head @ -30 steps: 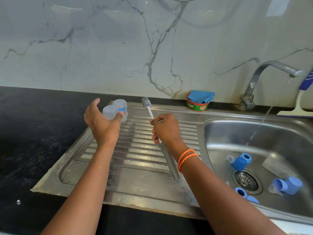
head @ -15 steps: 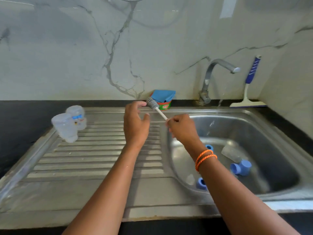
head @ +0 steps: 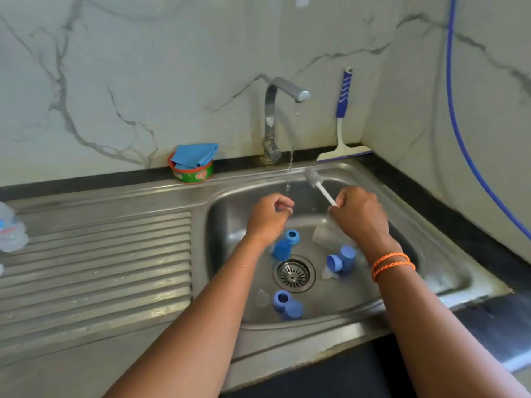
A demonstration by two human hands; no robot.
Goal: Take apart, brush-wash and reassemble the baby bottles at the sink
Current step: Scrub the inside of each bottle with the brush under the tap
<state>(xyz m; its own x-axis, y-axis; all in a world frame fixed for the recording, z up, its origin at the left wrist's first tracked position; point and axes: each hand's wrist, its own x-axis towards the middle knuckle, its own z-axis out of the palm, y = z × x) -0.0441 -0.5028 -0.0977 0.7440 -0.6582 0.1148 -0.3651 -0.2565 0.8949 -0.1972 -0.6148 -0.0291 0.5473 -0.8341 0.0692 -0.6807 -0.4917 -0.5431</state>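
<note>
Centre: sink (head: 448, 271) holding blue caps (head: 340, 261); right hand (head: 359, 214) gripping brush (head: 319, 186); left hand (head: 268, 215) curled, nothing visibly held; tap (head: 275, 116) running, upper centre.

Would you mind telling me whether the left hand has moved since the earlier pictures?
Yes: the left hand went rightward, from above the ribbed drainboard to over the sink basin.
</note>
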